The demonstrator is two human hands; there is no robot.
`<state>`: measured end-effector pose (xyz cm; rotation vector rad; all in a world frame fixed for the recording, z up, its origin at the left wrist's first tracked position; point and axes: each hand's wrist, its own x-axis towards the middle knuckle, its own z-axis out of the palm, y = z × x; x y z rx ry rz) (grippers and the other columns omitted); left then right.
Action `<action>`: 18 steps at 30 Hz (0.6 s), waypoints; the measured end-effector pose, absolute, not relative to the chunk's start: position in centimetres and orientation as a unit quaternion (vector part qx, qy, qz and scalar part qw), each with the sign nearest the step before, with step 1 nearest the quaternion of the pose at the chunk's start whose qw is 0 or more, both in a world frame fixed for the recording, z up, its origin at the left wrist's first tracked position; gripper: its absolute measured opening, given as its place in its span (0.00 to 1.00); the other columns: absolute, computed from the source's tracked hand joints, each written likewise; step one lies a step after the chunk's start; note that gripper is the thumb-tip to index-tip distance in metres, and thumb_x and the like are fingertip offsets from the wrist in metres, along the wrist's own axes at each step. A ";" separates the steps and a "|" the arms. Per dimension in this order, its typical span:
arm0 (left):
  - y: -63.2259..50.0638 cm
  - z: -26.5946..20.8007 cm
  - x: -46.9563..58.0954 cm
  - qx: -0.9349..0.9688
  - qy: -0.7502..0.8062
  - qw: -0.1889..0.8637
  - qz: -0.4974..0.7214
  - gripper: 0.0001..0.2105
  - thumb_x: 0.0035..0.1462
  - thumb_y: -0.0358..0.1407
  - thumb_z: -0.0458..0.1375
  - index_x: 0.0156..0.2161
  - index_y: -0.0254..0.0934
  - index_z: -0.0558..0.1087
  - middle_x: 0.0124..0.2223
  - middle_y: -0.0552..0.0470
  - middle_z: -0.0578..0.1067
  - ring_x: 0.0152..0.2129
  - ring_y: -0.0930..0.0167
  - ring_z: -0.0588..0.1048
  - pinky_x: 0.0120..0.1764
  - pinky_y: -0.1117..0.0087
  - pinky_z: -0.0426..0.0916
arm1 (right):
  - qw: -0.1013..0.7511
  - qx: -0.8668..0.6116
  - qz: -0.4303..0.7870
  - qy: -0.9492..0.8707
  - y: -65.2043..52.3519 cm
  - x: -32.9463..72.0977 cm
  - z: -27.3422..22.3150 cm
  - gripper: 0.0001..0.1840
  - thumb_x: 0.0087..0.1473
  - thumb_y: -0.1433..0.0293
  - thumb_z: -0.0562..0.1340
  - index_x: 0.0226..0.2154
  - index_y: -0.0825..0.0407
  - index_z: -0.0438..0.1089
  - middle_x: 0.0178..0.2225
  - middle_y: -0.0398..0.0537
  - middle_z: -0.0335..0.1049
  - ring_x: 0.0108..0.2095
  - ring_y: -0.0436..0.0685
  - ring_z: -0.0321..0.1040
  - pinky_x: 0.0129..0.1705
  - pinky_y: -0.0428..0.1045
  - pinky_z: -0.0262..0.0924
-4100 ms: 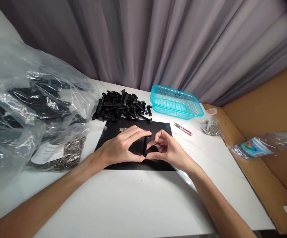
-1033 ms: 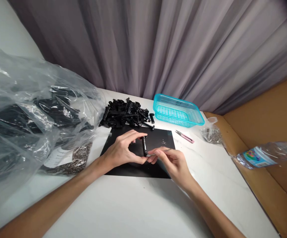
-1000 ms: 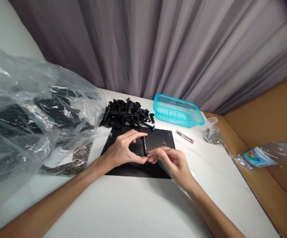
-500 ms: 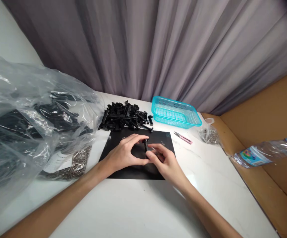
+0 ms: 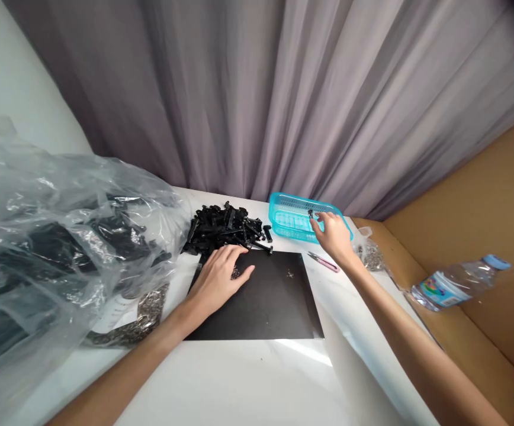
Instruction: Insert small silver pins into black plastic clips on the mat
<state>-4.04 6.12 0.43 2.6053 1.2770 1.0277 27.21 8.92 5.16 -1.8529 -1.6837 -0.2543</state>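
My right hand reaches over the near side of the turquoise plastic basket. At its thumb and fingertips, pinched by one end, is a small black plastic part, partly hidden. My left hand hovers at the left of a black mat, thumb and fingers apart, holding nothing. Beside its palm lie small shiny metal pieces, partly covered by the hand. A few more tiny metal pieces rest on the mat's right side. Just beyond my left fingers is a heap of black plastic parts.
At left, a large clear plastic bag holds dark things, with a bag of small metal pieces beside it. Pink thread snips lie right of the mat. A small clear bag and a water bottle are farther right, near cardboard.
My right hand has moved from the mat up and right to the basket, carrying the black part. My left hand has let go of that part and shifted slightly left, fingers spread.
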 end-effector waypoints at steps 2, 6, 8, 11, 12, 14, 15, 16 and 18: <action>6.4 0.2 -4.2 0.851 0.409 0.025 0.327 0.11 0.65 0.39 0.59 0.50 0.38 0.71 0.49 0.46 0.76 0.46 0.60 0.76 0.52 0.56 0.69 | 0.294 -0.688 -0.110 -0.655 9.3 27.4 4.4 0.22 0.66 0.60 0.54 0.49 0.56 0.75 0.47 0.63 0.75 0.49 0.70 0.66 0.48 0.58 0.61; 6.5 0.0 -4.2 0.857 0.404 0.024 0.319 0.08 0.66 0.38 0.57 0.47 0.38 0.72 0.47 0.47 0.77 0.43 0.62 0.76 0.50 0.57 0.68 | 0.263 -0.635 -0.106 -0.718 8.7 26.0 2.3 0.23 0.69 0.58 0.52 0.51 0.53 0.75 0.47 0.59 0.74 0.49 0.68 0.65 0.52 0.58 0.61; 6.3 0.1 -4.2 0.860 0.401 0.026 0.314 0.06 0.66 0.37 0.57 0.45 0.38 0.72 0.46 0.48 0.77 0.42 0.62 0.76 0.50 0.57 0.68 | 0.259 -0.618 -0.101 -0.735 8.5 25.2 1.7 0.23 0.70 0.59 0.50 0.53 0.53 0.74 0.47 0.60 0.73 0.49 0.68 0.65 0.52 0.58 0.60; 6.1 0.3 -4.1 0.863 0.398 0.028 0.309 0.05 0.66 0.35 0.57 0.44 0.38 0.73 0.45 0.48 0.77 0.42 0.62 0.75 0.50 0.57 0.67 | 0.266 -0.606 -0.093 -0.744 8.2 24.6 1.3 0.22 0.71 0.61 0.49 0.52 0.53 0.74 0.46 0.59 0.73 0.49 0.67 0.65 0.51 0.58 0.61; 6.1 0.4 -4.1 0.864 0.398 0.028 0.307 0.05 0.65 0.35 0.57 0.44 0.38 0.73 0.45 0.48 0.77 0.43 0.62 0.75 0.50 0.57 0.67 | 0.270 -0.602 -0.090 -0.746 8.1 24.5 1.3 0.22 0.72 0.62 0.48 0.51 0.52 0.74 0.45 0.58 0.73 0.49 0.66 0.65 0.51 0.57 0.61; 6.0 0.4 -4.0 0.865 0.397 0.030 0.304 0.05 0.65 0.35 0.57 0.44 0.38 0.73 0.45 0.48 0.77 0.42 0.62 0.75 0.50 0.56 0.67 | 0.277 -0.593 -0.083 -0.752 7.7 24.3 1.3 0.21 0.72 0.63 0.49 0.50 0.52 0.75 0.45 0.57 0.73 0.49 0.66 0.65 0.51 0.57 0.61; 6.0 0.4 -4.0 0.866 0.397 0.031 0.302 0.04 0.66 0.35 0.57 0.44 0.38 0.73 0.45 0.48 0.77 0.42 0.62 0.75 0.50 0.57 0.67 | 0.280 -0.589 -0.080 -0.754 7.5 24.3 1.3 0.21 0.71 0.63 0.49 0.50 0.52 0.75 0.45 0.57 0.73 0.49 0.66 0.65 0.51 0.58 0.61; 6.0 0.3 -4.0 0.867 0.396 0.032 0.299 0.04 0.66 0.35 0.57 0.44 0.38 0.73 0.45 0.48 0.77 0.42 0.62 0.75 0.50 0.57 0.67 | 0.284 -0.585 -0.078 -0.755 7.2 24.3 1.2 0.20 0.71 0.63 0.50 0.50 0.52 0.75 0.45 0.57 0.73 0.48 0.66 0.66 0.51 0.58 0.61; 6.0 0.3 -3.9 0.870 0.394 0.034 0.295 0.04 0.66 0.35 0.57 0.43 0.38 0.72 0.44 0.48 0.77 0.42 0.63 0.75 0.50 0.57 0.66 | 0.291 -0.580 -0.073 -0.758 6.6 24.3 1.1 0.19 0.70 0.62 0.52 0.50 0.52 0.75 0.45 0.56 0.73 0.48 0.66 0.66 0.52 0.58 0.61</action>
